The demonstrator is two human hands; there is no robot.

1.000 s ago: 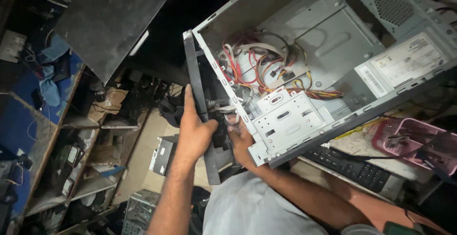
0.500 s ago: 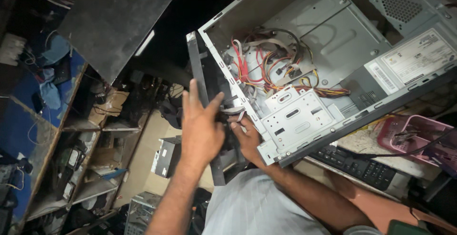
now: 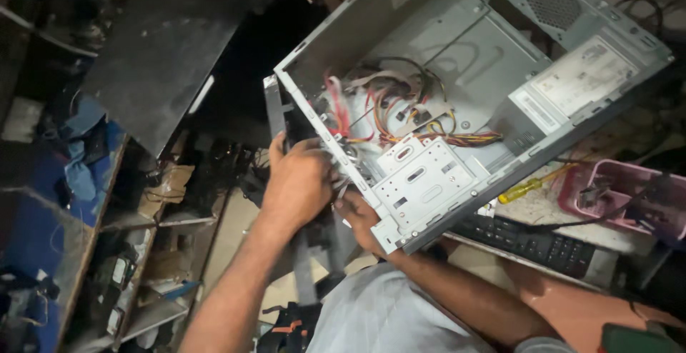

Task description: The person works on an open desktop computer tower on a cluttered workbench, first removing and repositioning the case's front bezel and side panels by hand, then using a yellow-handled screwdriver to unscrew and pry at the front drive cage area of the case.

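Open computer case (image 3: 457,60), tilted over the workbench, its bundle of coloured wires (image 3: 400,113) exposed. The left hand (image 3: 296,181) grips the case's front edge; the right hand (image 3: 361,217) supports the lower front corner, just beside the left. A yellow-handled screwdriver (image 3: 529,187) and keyboard (image 3: 536,242) lie below the case.

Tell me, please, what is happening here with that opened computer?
A person is working with both bare hands at the front end of an open grey computer case, which lies tilted on its side. The left hand covers the front edge by the dark front panel, and the right hand grips the corner below the drive cage. Coloured cables lie loose inside. A yellow-handled screwdriver and a keyboard lie alongside.
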